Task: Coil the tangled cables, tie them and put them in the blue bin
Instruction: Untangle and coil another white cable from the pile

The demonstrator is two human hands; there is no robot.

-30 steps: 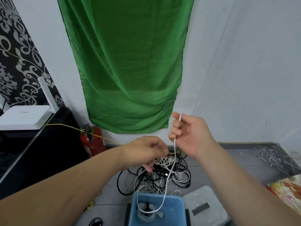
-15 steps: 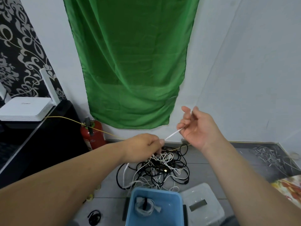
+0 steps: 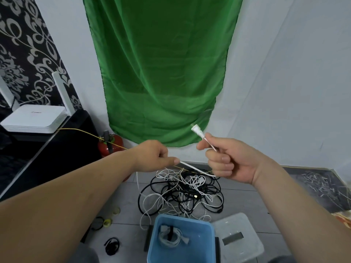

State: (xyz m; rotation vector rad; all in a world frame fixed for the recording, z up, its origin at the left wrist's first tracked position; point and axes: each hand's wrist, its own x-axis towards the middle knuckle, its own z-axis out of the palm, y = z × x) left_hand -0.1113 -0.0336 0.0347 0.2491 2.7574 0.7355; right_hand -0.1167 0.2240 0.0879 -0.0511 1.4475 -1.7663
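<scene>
A tangle of black and white cables (image 3: pixel 182 192) lies on the grey floor tiles. My right hand (image 3: pixel 228 160) grips a white cable (image 3: pixel 193 168) near its end, and the white plug (image 3: pixel 197 130) sticks up above my fist. My left hand (image 3: pixel 153 158) pinches the same cable a short way along, so a taut stretch runs between both hands above the pile. The blue bin (image 3: pixel 181 242) stands at the bottom centre and holds one coiled white cable (image 3: pixel 171 237) tied with a black strap.
A clear plastic lid (image 3: pixel 239 238) lies right of the bin. Tape rolls (image 3: pixel 111 217) and a small black coil (image 3: pixel 112 245) sit on the floor at left. A red extinguisher (image 3: pixel 110 145) stands by the green cloth (image 3: pixel 159 73). A white router (image 3: pixel 34 118) rests on a black shelf.
The view has tilted down and closer. My right hand has closed into a fist on the cable, with the plug now poking above it. The left hand still pinches the cable.
</scene>
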